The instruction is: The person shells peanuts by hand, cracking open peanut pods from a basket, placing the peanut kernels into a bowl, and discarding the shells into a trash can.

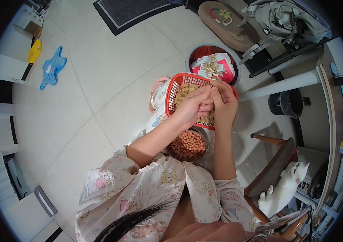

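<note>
My left hand [194, 105] and my right hand [225, 101] meet above a red plastic basket [170, 89], fingertips pressed together. Both are closed, and whatever they pinch is hidden behind the fingers. Unshelled peanuts [185, 89] lie in the basket, partly covered by my hands. Just below it, on my lap, a round bowl holds many shelled peanuts [187, 145] with reddish skins.
Beyond the basket stands a bin [238, 66] with peanut shells [212, 67] and white and pink wrappers. A white cat [282, 189] lies on a chair [270, 173] at right. A blue star-shaped item [53, 67] lies on the floor.
</note>
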